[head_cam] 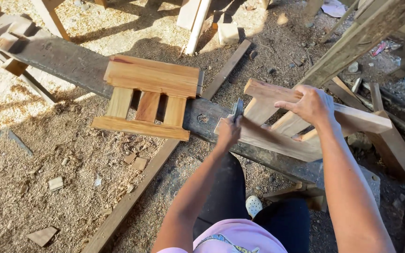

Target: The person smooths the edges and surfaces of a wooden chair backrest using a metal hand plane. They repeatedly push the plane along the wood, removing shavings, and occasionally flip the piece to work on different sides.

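**Hands on a wooden frame**

The left hand (228, 132) grips a hammer (238, 108) at the frame (277, 136), which lies across the dark beam (62, 58). The right hand (311, 104) presses flat, fingers spread, on the frame's top slat. A second frame (148, 96) rests further along the beam.

Smooth, pale sawn wooden frame (301, 124) rests on a rough, weathered grey plank (66, 61) over sawdust-strewn ground (33, 187).

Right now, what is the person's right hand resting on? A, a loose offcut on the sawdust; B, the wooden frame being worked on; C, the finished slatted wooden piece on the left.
B: the right hand lies on the wooden frame across the dark beam.
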